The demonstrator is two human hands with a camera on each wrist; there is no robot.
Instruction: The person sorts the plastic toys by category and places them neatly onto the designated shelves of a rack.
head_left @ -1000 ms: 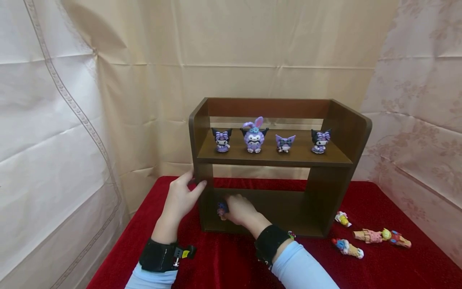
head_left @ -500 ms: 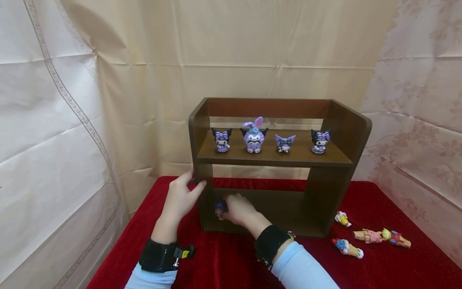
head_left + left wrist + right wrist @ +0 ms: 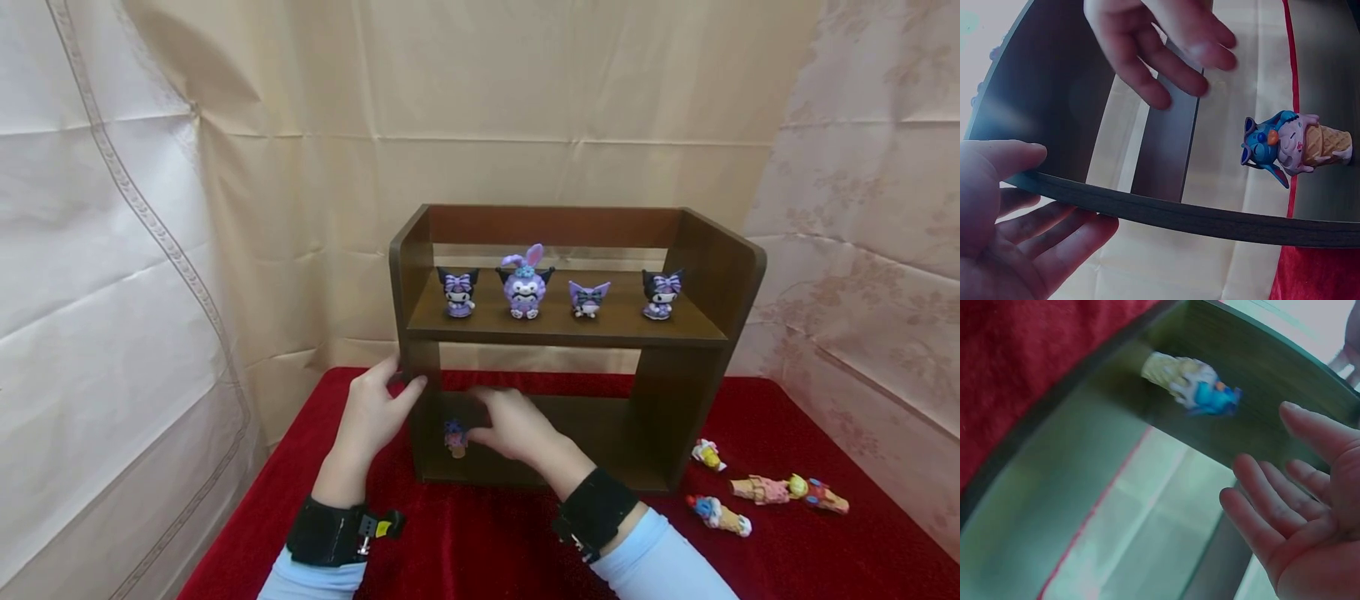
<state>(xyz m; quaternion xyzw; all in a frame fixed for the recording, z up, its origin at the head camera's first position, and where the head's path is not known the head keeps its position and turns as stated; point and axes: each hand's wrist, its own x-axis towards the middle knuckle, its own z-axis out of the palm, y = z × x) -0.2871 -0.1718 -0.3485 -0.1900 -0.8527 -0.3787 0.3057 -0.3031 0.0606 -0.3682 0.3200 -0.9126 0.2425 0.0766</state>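
A small figurine [image 3: 1279, 145], a blue character with glasses on a pink ice-cream cone, stands upright on the lower level of the brown wooden shelf [image 3: 558, 337], near its left wall. My right hand [image 3: 513, 423] is just right of it, fingers spread and apart from it. In the right wrist view the right hand [image 3: 1300, 509] has an empty palm. My left hand [image 3: 377, 412] holds the shelf's left side panel, thumb on one face and fingers on the other, as the left wrist view shows of the left hand [image 3: 1029, 231].
Several purple and black figurines [image 3: 523, 292] stand in a row on the upper level. More ice-cream-cone figurines [image 3: 720, 517] lie on the red cloth [image 3: 480, 550] right of the shelf. Pale curtains [image 3: 570, 100] hang behind and at both sides.
My right hand has let go of the cone figurine and drawn back to the right, its fingers opening. The figurine now stands alone by the left wall. My left hand stays put.
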